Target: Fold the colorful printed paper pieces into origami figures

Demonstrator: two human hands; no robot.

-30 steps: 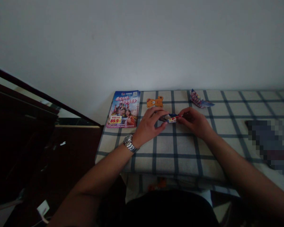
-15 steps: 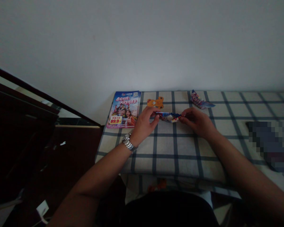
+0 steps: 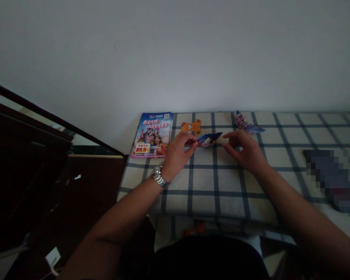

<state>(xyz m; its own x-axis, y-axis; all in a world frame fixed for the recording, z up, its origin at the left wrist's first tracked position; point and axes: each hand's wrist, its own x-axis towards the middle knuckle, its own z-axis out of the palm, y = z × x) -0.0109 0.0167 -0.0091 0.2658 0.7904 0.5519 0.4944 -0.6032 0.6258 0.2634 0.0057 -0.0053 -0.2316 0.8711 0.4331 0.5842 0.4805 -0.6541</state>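
Between thumb and fingers, my left hand [image 3: 179, 151] pinches one end of a folded piece of printed paper [image 3: 207, 140], blue with a pale patch in its middle. The paper's dark blue tip points right. Just off that tip, my right hand [image 3: 243, 151] has thumb and forefinger apart, with nothing between them. Farther back on the right lies another folded paper piece [image 3: 246, 124], shaped with pointed ends. A silver watch [image 3: 159, 176] is on my left wrist.
A stack of printed flyers [image 3: 153, 136] lies at the left end of the checked tablecloth [image 3: 204, 179], which bears a printed bear [image 3: 191, 127]. A blurred dark object [image 3: 335, 181] rests at right. The wall [image 3: 192, 58] rises behind the table.
My right hand has let go of the folded paper's right end and opened slightly. That end now sticks up as a point. My left hand keeps its grip.
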